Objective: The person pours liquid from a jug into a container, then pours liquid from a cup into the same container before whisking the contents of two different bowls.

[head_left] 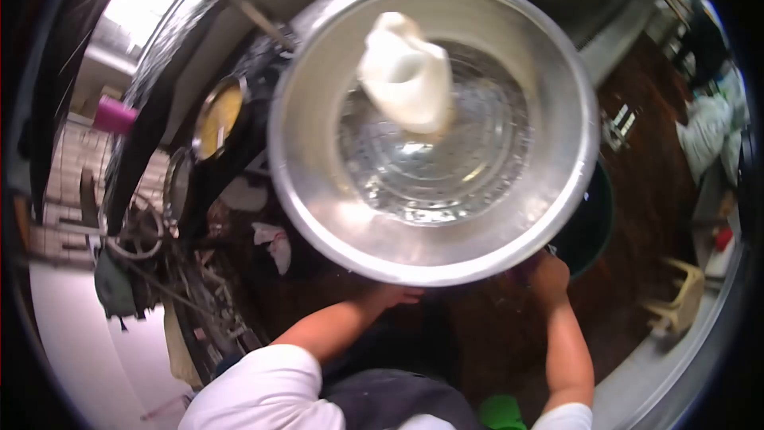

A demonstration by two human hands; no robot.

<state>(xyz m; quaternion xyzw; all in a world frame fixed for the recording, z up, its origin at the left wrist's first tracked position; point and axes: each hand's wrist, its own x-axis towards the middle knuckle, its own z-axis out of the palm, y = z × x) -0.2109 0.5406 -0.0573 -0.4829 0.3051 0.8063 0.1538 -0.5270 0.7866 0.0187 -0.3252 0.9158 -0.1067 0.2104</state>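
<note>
A large round metal basin (434,251) fills the middle of the view. Inside it, a white plastic jug or container (410,84) sits at the upper left, over a wet, shiny bottom with several small holes or droplets. At the basin's lower left edge is my left hand (391,296), its fingers partly hidden beneath the rim. My right hand (547,275) is closed at the lower right edge; what it grips is partly hidden. Beside that hand, a dark green tub (593,231) shows behind the basin.
A pan with yellow contents (219,121) lies at the left, near a metal wheel (135,227). White bags (707,131) and a beige stool (680,299) are at the right. Something bright green (501,412) is at the bottom. The brown floor (649,175) looks wet.
</note>
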